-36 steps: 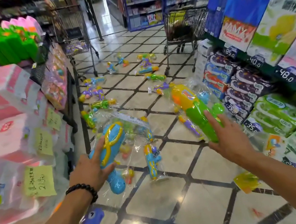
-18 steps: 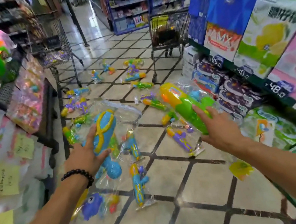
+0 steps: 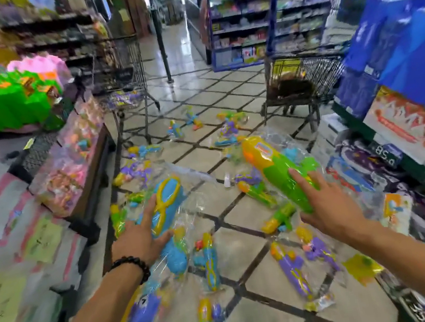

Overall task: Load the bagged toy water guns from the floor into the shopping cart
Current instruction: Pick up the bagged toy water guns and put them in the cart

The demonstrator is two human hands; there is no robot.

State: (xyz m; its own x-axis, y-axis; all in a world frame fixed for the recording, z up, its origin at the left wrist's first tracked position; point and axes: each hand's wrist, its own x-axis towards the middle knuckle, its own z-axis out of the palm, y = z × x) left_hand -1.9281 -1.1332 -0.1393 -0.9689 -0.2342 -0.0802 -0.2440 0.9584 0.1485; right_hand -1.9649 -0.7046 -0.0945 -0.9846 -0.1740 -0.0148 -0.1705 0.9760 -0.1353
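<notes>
Left hand (image 3: 141, 239) gripping blue bagged gun (image 3: 167, 209); right hand (image 3: 321, 207) gripping green bagged gun (image 3: 276, 167). Both held above floor (image 3: 246, 239). More bagged guns (image 3: 292, 268) scattered there. Carts (image 3: 304, 82) ahead.

2 hands: left (image 3: 138, 242), right (image 3: 321, 207), 1 bagged gun in each: blue gun (image 3: 166, 204), green gun (image 3: 277, 170). 2 carts: left cart (image 3: 122, 72), right cart (image 3: 301, 77). Bagged guns on floor (image 3: 241, 212): roughly 15+, exact count unclear from blur; e.g. purple gun (image 3: 292, 270). 1 bead bracelet (image 3: 133, 265) on left wrist.
</notes>
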